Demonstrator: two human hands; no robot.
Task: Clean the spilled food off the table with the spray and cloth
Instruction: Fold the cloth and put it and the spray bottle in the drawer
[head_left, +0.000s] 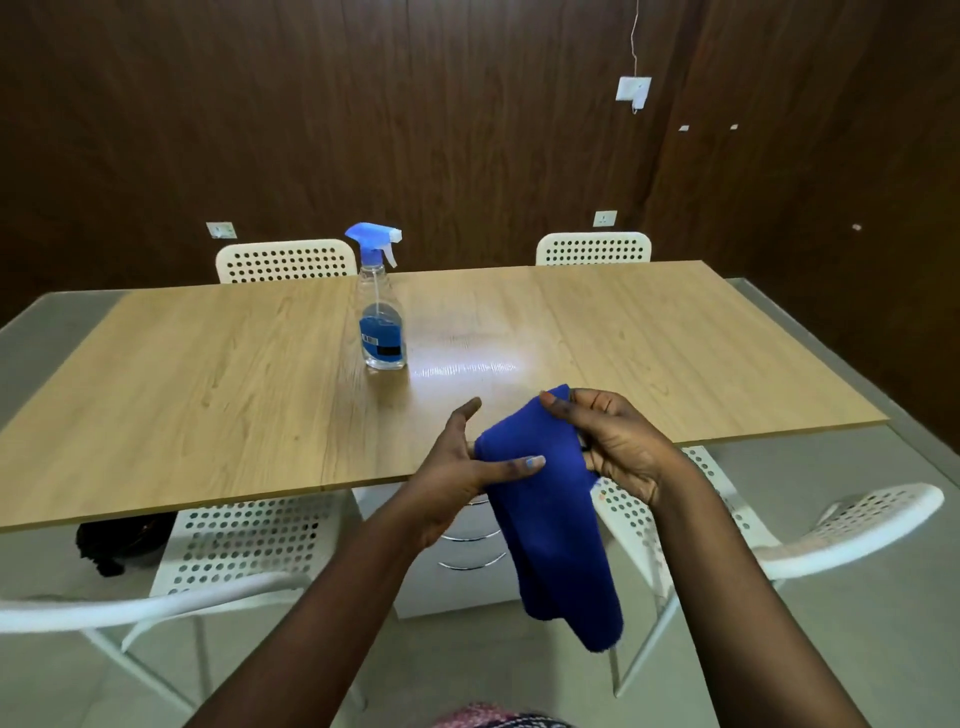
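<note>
A blue cloth (550, 509) hangs folded in front of me, over the near edge of the wooden table (208, 374). My left hand (462, 467) holds its upper left side, thumb laid across the front. My right hand (613, 441) grips the cloth's top right edge between thumb and fingers. A clear spray bottle (382, 312) with a blue trigger head and blue liquid stands upright on the table, beyond my left hand. A shiny wet-looking patch (467, 364) lies on the tabletop right of the bottle. I see no food on the table.
White perforated chairs stand around the table: two at the far side (285, 260) (592, 248), two at the near side (234, 551) (852, 525). A white drawer unit (467, 551) sits under the table. A dark bag (119, 540) lies on the floor at left.
</note>
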